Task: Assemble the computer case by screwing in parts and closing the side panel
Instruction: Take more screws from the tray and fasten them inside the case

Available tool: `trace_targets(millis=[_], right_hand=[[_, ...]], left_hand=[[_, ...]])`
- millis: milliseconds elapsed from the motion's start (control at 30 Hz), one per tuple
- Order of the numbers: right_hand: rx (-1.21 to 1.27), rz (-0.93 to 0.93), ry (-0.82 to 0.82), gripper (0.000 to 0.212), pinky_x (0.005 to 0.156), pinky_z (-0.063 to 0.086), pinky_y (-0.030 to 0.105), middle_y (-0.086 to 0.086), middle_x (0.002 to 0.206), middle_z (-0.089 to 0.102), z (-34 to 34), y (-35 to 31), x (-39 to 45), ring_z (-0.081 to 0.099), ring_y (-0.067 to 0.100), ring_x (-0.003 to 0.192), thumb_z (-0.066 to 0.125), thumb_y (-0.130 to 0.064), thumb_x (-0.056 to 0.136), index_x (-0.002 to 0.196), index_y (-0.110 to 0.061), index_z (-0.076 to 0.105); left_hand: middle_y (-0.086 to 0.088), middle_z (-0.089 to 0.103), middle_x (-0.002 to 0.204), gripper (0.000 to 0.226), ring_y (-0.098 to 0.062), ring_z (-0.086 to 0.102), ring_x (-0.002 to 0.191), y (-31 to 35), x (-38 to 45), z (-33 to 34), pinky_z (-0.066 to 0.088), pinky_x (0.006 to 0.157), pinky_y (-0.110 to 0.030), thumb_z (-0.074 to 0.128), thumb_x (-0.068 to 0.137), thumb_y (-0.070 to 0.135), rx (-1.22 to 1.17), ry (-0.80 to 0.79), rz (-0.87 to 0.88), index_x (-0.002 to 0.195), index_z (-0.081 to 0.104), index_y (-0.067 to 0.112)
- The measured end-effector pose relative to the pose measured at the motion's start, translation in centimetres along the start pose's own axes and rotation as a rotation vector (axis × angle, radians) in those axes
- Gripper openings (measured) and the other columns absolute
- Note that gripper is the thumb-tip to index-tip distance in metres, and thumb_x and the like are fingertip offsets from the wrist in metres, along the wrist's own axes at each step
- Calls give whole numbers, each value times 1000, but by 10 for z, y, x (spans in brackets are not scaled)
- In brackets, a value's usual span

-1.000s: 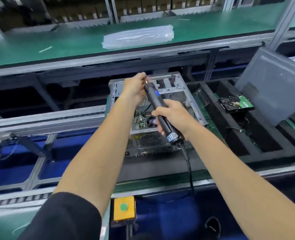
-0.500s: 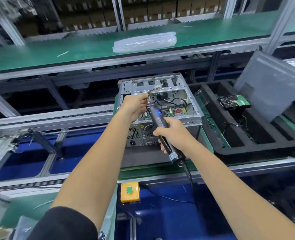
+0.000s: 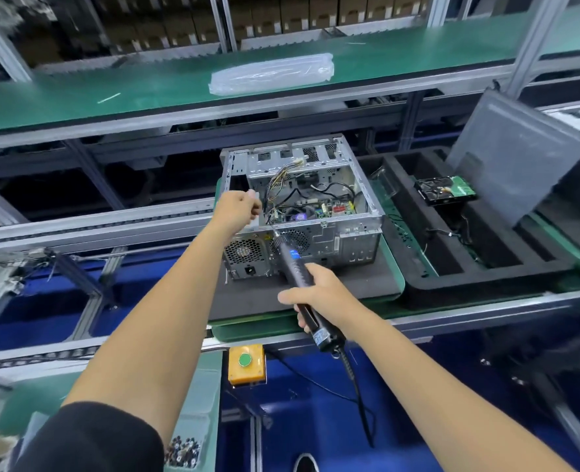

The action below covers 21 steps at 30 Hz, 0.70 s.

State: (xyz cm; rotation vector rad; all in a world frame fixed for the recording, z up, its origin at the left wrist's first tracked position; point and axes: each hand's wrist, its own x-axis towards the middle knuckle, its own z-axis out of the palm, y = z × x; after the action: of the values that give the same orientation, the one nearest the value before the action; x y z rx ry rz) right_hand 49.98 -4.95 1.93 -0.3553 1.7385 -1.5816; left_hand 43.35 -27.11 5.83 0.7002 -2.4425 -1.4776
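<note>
The open computer case (image 3: pixel 350 233) lies on a dark foam pad with its rear panel facing me; wires and the motherboard show inside. My left hand (image 3: pixel 239 209) has its fingers curled at the case's near-left top rim. My right hand (image 3: pixel 319 296) grips a black electric screwdriver (image 3: pixel 293 264), whose tip points up-left at the top edge of the rear panel, by the fan grille. The grey side panel (image 3: pixel 520 158) leans at the right, apart from the case.
A black foam tray (image 3: pixel 435 277) to the right holds a hard drive (image 3: pixel 447 192). A plastic bag (image 3: pixel 271 73) lies on the green upper shelf. A yellow button box (image 3: pixel 246 364) sits below the conveyor edge. Small screws (image 3: pixel 183 451) fill a bin at bottom left.
My left hand has left the screwdriver's tip and moved to the case's left rim. The screwdriver has drawn back out of the case's inside, down to the rear panel's top edge.
</note>
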Motion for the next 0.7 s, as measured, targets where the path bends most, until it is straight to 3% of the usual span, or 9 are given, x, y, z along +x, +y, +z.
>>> trace_targets(millis=[100, 200, 300, 400, 467, 567, 700], right_hand=[[-19, 28, -41, 47, 49, 50, 30, 15, 89, 57, 6, 10, -1, 57, 20, 51, 78, -11, 79, 111, -25, 47], [-20, 40, -21, 47, 48, 50, 29, 10, 82, 59, 12, 18, 3, 57, 19, 49, 77, -7, 79, 112, -22, 48], [-21, 62, 15, 47, 49, 50, 29, 9, 82, 58, 15, 22, 9, 58, 19, 49, 76, -9, 77, 113, -19, 48], [-23, 85, 37, 58, 49, 51, 30, 11, 87, 57, 15, 22, 15, 59, 19, 50, 75, -12, 74, 122, -14, 43], [-17, 94, 43, 64, 50, 51, 30, 13, 91, 57, 14, 21, 18, 58, 19, 49, 75, -13, 73, 127, -13, 42], [-13, 109, 43, 80, 49, 50, 29, 15, 101, 58, 14, 19, 22, 58, 19, 49, 75, -12, 73, 143, -14, 34], [-35, 109, 57, 84, 49, 50, 28, 9, 95, 55, 16, 21, 24, 59, 18, 50, 74, -12, 75, 147, -13, 31]], left_hand=[[-3, 63, 89, 29, -14, 48, 62, -7, 7, -8, 40, 59, -27, 36, 99, 14, 431, -104, 157, 96, 65, 9], [-8, 65, 104, 30, -17, 54, 79, -16, 12, -3, 41, 64, -25, 35, 101, 13, 589, -235, 201, 110, 64, 11], [-6, 65, 94, 33, -18, 56, 78, -19, 17, 4, 42, 66, -29, 37, 100, 15, 726, -222, 303, 114, 66, 16], [-9, 56, 127, 34, -26, 46, 118, -24, 24, 12, 39, 99, -39, 35, 100, 15, 828, -351, 319, 116, 64, 8], [-8, 49, 137, 34, -28, 34, 129, -27, 29, 14, 29, 108, -44, 35, 99, 15, 858, -398, 283, 118, 62, 8], [-10, 50, 133, 31, -30, 33, 130, -29, 35, 11, 30, 108, -45, 39, 98, 15, 735, -397, 216, 117, 64, 14], [-13, 42, 142, 30, -28, 23, 139, -31, 37, 8, 23, 112, -46, 42, 98, 16, 635, -405, 161, 117, 65, 15]])
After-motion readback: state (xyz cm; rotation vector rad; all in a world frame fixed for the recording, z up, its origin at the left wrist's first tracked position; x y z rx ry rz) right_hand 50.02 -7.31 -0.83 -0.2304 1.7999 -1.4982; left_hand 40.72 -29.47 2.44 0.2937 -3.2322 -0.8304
